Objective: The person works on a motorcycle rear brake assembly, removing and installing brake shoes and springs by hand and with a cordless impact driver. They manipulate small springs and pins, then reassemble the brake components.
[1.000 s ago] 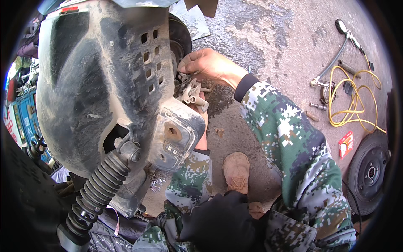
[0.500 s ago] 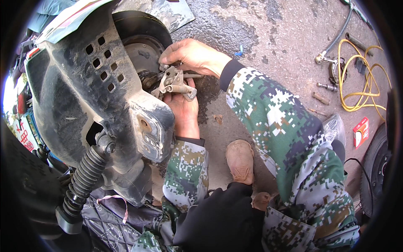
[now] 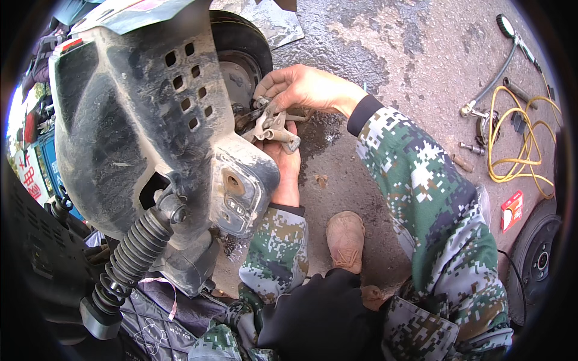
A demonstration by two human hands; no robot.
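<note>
A dirty metal bracket (image 3: 265,129) with a lever and a short cylindrical part sits beside the wheel hub of an upended scooter. My left hand (image 3: 285,171) cups it from below, its fingers partly hidden behind the metal. From above, my right hand (image 3: 307,89) pinches a small metal fitting (image 3: 261,103) at the bracket's top between thumb and fingers. Behind my fingertips is the wheel (image 3: 241,75) with its black tyre. The scooter's dusty black plastic fender (image 3: 174,129), with several square holes, stands left of both hands.
A black coil-spring shock absorber (image 3: 135,249) juts up at the lower left. On the wet, rough ground to the right lie a yellow hose (image 3: 495,141), a pressure gauge (image 3: 506,25), a socket tool (image 3: 471,148), a red box (image 3: 512,211) and a spare wheel (image 3: 537,262).
The whole scene has shifted right in view as my head moved. My right thumb and fingers have moved slightly over the bracket's top; both hands stay on the same parts.
</note>
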